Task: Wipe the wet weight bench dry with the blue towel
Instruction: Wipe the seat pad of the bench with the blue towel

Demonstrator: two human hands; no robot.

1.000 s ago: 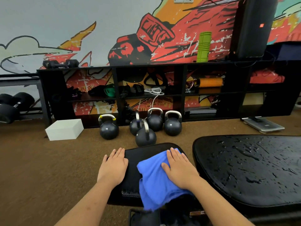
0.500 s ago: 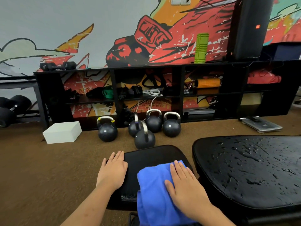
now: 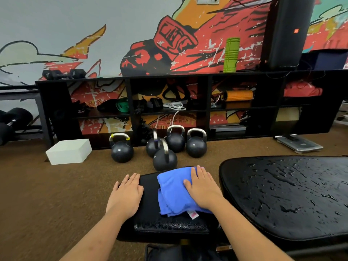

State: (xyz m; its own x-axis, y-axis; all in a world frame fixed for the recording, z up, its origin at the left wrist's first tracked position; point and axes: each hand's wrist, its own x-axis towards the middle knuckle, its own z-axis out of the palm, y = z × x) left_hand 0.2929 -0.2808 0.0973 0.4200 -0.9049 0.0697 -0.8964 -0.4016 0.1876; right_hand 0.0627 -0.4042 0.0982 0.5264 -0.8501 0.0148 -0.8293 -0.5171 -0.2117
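Head view: left grip flat, fingers spread, on bench seat pad edge, likely steadying it. Bunched blue towel mid-pad under right grip, open palm pressing it to soak water. Far right, bench back pad beaded wet, unwiped.

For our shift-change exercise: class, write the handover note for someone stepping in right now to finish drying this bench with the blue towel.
Left hand: open, flat on the left edge of the small seat pad.
Right hand: open, pressing the blue towel flat on that pad.
Done: only the seat pad is being wiped; unclear whether it is dry.
Left: the large pad to the right, covered in droplets.
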